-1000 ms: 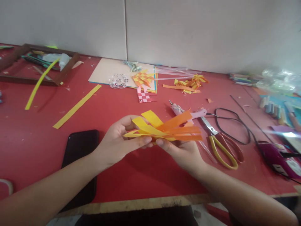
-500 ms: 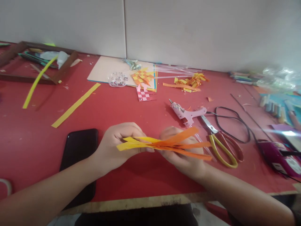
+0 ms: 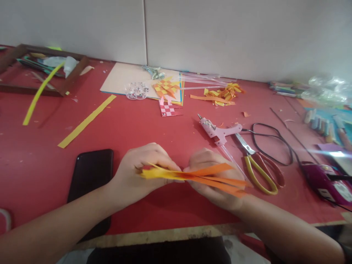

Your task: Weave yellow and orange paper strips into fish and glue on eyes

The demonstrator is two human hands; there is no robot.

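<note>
Above a red surface, the L hand & R hand nearly meet, fingers of both closed on a bundle of paper strips held btwn them: yellow ends L, orange ends R. Prob. best: pinch near the middle, press evenly, avoid creasing the loose ends. No legible brands, labels or writing.

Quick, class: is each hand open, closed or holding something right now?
Left hand: closed, holding yellow and orange paper strips by the yellow side.
Right hand: closed, holding them by the orange side.
</note>
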